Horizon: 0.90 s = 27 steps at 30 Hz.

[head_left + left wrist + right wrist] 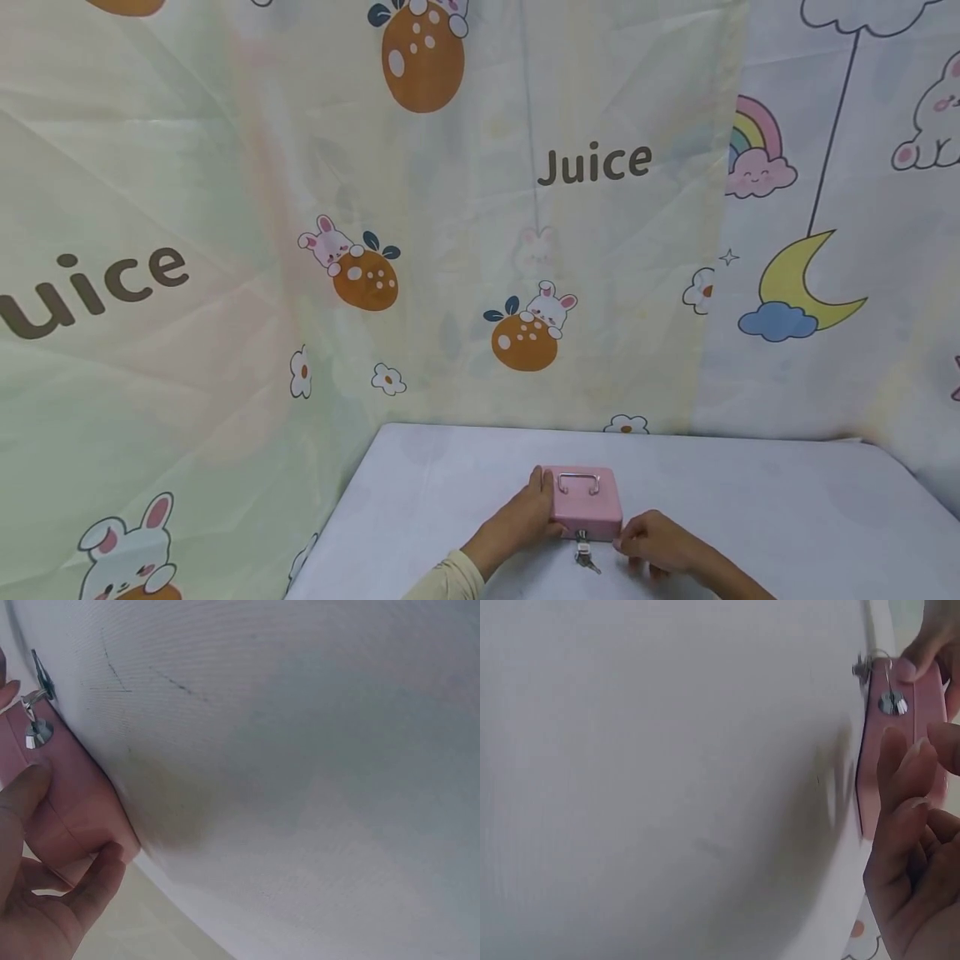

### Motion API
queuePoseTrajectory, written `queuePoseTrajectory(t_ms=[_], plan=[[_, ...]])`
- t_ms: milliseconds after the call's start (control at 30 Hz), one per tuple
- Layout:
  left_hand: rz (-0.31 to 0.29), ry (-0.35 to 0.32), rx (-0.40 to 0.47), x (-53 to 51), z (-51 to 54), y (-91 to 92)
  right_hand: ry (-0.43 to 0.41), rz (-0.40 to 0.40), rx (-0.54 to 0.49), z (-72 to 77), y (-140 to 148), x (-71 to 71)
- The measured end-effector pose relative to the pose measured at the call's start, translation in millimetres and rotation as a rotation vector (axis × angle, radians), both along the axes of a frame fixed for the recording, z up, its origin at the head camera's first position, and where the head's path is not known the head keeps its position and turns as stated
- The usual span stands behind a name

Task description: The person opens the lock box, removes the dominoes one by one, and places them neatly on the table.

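Note:
A pink metal box (pixel 588 507) with a silver handle on its lid lies on the white table. My left hand (pixel 527 512) grips its left side, the thumb around the front; the left wrist view shows that hand (pixel 52 907) with fingertips on the box (pixel 82 799). A key sits in the front lock (pixel 39 734), with more keys (pixel 586 557) hanging from it on a ring. At the front right corner is my right hand (pixel 663 542), its fingers loosely bent and holding nothing in the right wrist view (pixel 922 855); whether it touches the box (pixel 868 769) I cannot tell.
The white table (pixel 442 475) extends around the box. Behind it and to the left hang cloth sheets (pixel 465 217) printed with rabbits, fruit and flowers; another sheet (pixel 862 375) with a moon and rainbow hangs at the right.

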<state>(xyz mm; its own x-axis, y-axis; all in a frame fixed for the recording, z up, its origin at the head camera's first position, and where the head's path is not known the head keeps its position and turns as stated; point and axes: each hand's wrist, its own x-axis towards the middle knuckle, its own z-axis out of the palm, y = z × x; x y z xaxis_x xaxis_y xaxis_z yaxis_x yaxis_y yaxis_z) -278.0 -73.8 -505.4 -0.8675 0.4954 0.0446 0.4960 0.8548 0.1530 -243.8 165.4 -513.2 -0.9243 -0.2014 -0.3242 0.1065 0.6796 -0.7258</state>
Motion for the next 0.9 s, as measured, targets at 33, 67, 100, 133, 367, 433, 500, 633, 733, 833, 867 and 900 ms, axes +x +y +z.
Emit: queuePoseTrajectory(t_ms=[33, 67, 100, 133, 367, 433, 500, 633, 733, 833, 867, 900], plan=[[-0.001, 0.002, 0.001, 0.2, 0.0, -0.1, 0.009, 0.001, 0.003, 0.9, 2.3, -0.9], [-0.002, 0.002, 0.002, 0.3, 0.4, -0.1, 0.018, 0.004, 0.002, 1.3, 4.6, -1.8], [-0.002, -0.001, 0.004, 0.2, 0.6, -0.2, 0.028, 0.01, -0.001, 1.4, 6.9, -2.6], [-0.003, -0.001, 0.005, 0.4, 0.8, -0.4, 0.04, 0.02, -0.012, 1.3, 9.3, -3.1], [-0.025, 0.007, -0.008, 0.4, 0.0, -1.5, 0.199, 0.141, -0.109, 7.8, 22.9, -4.3], [-0.031, 0.009, -0.018, 0.1, -0.6, -2.1, 0.261, 0.17, -0.124, 11.3, 24.7, -4.9], [-0.036, 0.002, -0.021, -0.5, -1.3, -2.9, 0.334, 0.171, -0.119, 14.4, 24.9, -5.0], [-0.039, -0.029, -0.008, -1.9, -2.1, -5.1, 0.425, 0.086, -0.069, 17.6, 20.4, -6.3], [-0.03, -0.065, 0.026, -3.1, -3.1, -7.3, 0.432, -0.001, -0.037, 17.4, 15.2, -7.9], [-0.013, -0.109, 0.068, -5.5, -5.0, -9.1, 0.435, -0.052, -0.002, 15.7, 13.3, -10.5], [-0.007, -0.124, 0.085, -6.1, -5.6, -9.8, 0.44, -0.055, 0.008, 14.6, 13.4, -11.3], [-0.002, -0.141, 0.099, -6.9, -6.7, -10.6, 0.447, -0.05, 0.021, 13.2, 13.8, -12.1]])
